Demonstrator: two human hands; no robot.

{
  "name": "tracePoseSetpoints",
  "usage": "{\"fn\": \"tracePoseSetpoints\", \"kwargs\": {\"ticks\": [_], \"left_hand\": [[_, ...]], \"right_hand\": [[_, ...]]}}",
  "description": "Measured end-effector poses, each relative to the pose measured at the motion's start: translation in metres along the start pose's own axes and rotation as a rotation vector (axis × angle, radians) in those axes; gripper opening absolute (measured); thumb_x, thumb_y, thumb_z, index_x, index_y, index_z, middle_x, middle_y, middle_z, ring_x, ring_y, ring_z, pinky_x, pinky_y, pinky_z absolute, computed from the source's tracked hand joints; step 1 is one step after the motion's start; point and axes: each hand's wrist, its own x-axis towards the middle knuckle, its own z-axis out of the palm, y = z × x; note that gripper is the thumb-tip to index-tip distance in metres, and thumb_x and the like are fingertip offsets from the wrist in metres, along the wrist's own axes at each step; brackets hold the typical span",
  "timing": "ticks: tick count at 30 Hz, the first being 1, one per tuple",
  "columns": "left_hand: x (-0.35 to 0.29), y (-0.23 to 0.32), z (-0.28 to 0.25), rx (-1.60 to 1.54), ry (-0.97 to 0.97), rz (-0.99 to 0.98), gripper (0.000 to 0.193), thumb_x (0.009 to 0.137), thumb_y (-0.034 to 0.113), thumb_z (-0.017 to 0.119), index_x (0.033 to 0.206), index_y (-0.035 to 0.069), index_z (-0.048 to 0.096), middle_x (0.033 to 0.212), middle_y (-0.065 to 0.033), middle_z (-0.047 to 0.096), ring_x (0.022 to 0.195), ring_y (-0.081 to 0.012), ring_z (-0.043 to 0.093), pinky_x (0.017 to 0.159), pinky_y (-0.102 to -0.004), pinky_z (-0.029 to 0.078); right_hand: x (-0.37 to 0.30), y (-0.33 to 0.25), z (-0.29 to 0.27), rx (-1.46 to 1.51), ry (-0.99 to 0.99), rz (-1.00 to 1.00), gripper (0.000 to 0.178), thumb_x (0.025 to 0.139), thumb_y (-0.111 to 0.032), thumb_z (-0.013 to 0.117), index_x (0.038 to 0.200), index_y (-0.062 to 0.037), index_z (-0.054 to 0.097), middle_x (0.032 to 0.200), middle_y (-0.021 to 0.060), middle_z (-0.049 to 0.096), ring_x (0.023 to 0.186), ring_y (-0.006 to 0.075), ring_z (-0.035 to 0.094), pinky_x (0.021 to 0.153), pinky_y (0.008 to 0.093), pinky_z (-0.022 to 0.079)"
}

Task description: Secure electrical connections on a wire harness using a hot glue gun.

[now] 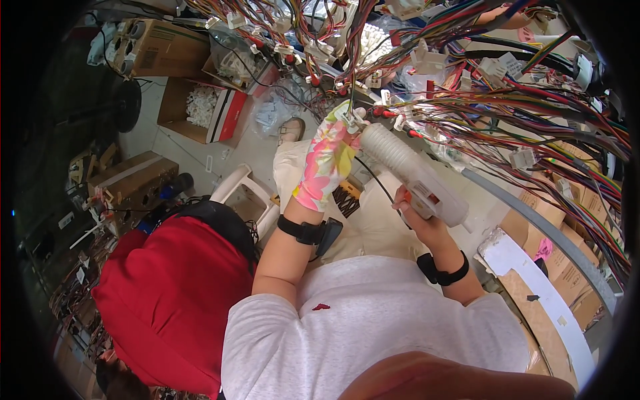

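Observation:
My left hand (325, 157), in a pink and yellow floral glove, is raised in front of my lap. Its fingers close on a white plastic connector (351, 120) at the lower end of a hanging wire bundle (355, 63). My bare right hand (421, 220) grips a whitish, partly see-through handheld tool (427, 183) with a ribbed round front part; I cannot make out its exact kind. The tool's front end points up and left, close beside the gloved fingers. A thin black cord (377, 177) runs between the two hands.
Dense coloured wire harnesses (493, 107) with white connectors and red-tipped pieces hang across the top and right. A grey rail (540, 233) curves at the right. An open carton (190, 110) of white parts stands left, near a red cloth-covered thing (180, 287). Another person's hand (510, 17) shows top right.

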Motion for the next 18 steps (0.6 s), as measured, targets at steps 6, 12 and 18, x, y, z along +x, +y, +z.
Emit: {"fn": "tracePoseSetpoints", "kwargs": {"ticks": [6,12,18], "left_hand": [[-0.0012,-0.0005,-0.0015,-0.035,-0.043,0.0,0.041,0.094,0.016,0.057,0.131,0.003,0.046,0.121,-0.0107,0.059,0.098,-0.0171,0.059,0.076,-0.0283,0.047],[-0.0023,-0.0002,-0.0037,-0.054,-0.087,0.005,0.042,0.094,0.016,0.057,0.132,0.003,0.045,0.123,-0.0113,0.058,0.101,-0.0187,0.059,0.076,-0.0282,0.047],[-0.0041,0.001,-0.0007,-0.036,-0.045,0.002,0.043,0.093,0.017,0.058,0.133,0.004,0.045,0.123,-0.0117,0.058,0.105,-0.0207,0.06,0.077,-0.0278,0.048]], "right_hand": [[-0.0005,-0.003,0.0017,0.039,0.037,0.014,0.036,0.085,0.002,0.055,0.121,-0.003,0.049,0.088,0.0048,0.056,0.082,0.0133,0.055,0.075,0.0298,0.048],[-0.0017,-0.0057,0.0021,0.032,0.018,-0.007,0.036,0.086,0.001,0.055,0.12,-0.003,0.049,0.088,0.0047,0.056,0.082,0.0136,0.054,0.075,0.0296,0.048],[-0.0025,0.0015,-0.0002,0.022,-0.003,0.001,0.033,0.086,0.0,0.056,0.118,-0.0033,0.05,0.088,0.0045,0.056,0.082,0.0137,0.054,0.076,0.0293,0.047]]}}
